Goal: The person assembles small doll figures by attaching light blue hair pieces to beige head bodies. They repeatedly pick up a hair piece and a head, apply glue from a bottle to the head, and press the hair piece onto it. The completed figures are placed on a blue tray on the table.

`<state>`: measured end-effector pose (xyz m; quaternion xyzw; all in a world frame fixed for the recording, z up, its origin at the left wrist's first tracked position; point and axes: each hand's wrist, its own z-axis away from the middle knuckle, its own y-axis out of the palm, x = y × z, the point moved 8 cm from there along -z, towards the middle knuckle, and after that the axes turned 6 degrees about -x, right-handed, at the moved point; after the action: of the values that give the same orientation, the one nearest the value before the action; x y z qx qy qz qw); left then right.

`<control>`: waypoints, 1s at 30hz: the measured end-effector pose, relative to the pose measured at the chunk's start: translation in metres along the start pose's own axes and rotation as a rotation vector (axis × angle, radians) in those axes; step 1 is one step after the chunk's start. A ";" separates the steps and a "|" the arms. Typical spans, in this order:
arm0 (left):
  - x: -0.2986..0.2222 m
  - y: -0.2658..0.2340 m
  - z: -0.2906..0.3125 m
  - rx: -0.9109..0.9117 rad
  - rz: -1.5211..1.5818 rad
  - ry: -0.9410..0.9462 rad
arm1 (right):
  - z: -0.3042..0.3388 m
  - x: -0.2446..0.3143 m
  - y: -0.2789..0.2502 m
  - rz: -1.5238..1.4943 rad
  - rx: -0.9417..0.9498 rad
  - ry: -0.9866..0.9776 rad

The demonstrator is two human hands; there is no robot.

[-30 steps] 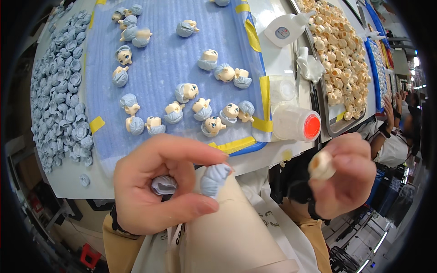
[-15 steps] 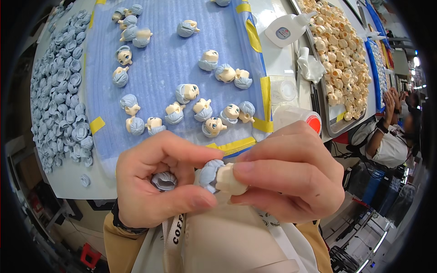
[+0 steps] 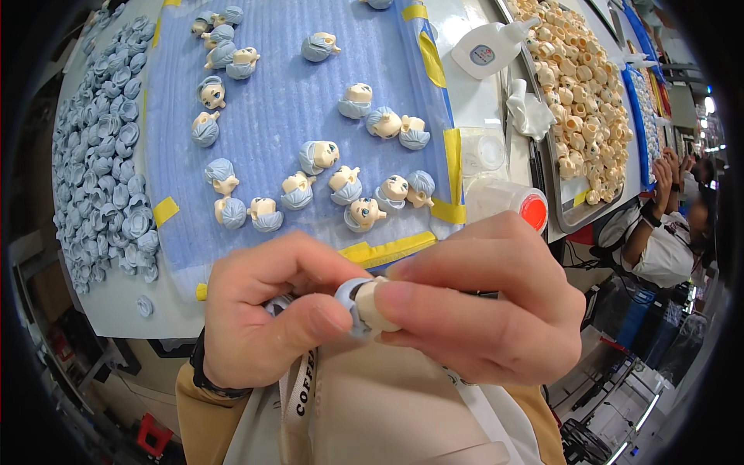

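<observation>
My left hand [image 3: 260, 318] pinches a pale blue doll hair piece [image 3: 346, 293] between thumb and fingers. A second blue hair piece [image 3: 277, 303] is tucked in its palm, partly hidden behind the thumb. My right hand [image 3: 504, 306] grips a cream-coloured doll head [image 3: 373, 311], pressed against the hollow of the pinched hair piece. The two parts touch in front of my apron; my fingertips cover much of them. Beyond my hands, several doll heads with blue hair [image 3: 318, 157] lie scattered on a blue padded mat [image 3: 267, 108].
Loose blue hair pieces [image 3: 108, 147] form a heap at the left. At the right, a metal tray [image 3: 559, 186] holds many cream heads. Between mat and tray stand a white squeeze bottle [image 3: 487, 53], clear tubs and a red-topped container [image 3: 533, 211]. Another person [image 3: 659, 240] sits far right.
Both hands have shifted slightly left, and the head sits closer against the hair piece. The left thumb has moved up and left, covering more of the hair piece in the palm.
</observation>
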<state>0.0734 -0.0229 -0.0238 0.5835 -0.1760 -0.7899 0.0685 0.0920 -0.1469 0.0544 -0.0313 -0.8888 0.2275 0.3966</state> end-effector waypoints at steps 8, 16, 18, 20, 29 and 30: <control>0.000 0.006 -0.003 0.015 -0.106 -0.124 | 0.000 0.009 0.009 0.095 -0.168 -0.189; 0.008 0.005 0.000 -0.045 -0.023 -0.192 | 0.001 -0.003 0.016 0.142 -0.234 -0.165; 0.006 0.008 0.000 -0.042 0.028 -0.226 | 0.000 -0.004 0.017 0.150 -0.191 -0.125; -0.001 -0.002 -0.004 -0.120 0.081 -0.069 | -0.002 -0.007 0.014 0.222 -0.115 -0.049; -0.031 -0.050 0.015 -0.178 0.629 0.302 | 0.022 -0.034 0.026 0.578 0.380 0.263; -0.031 -0.042 0.018 -0.048 0.611 0.259 | 0.022 -0.039 0.031 0.592 0.451 0.296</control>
<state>0.0696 0.0298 -0.0068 0.5975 -0.3140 -0.6560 0.3377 0.0984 -0.1372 0.0015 -0.2305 -0.7022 0.5146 0.4347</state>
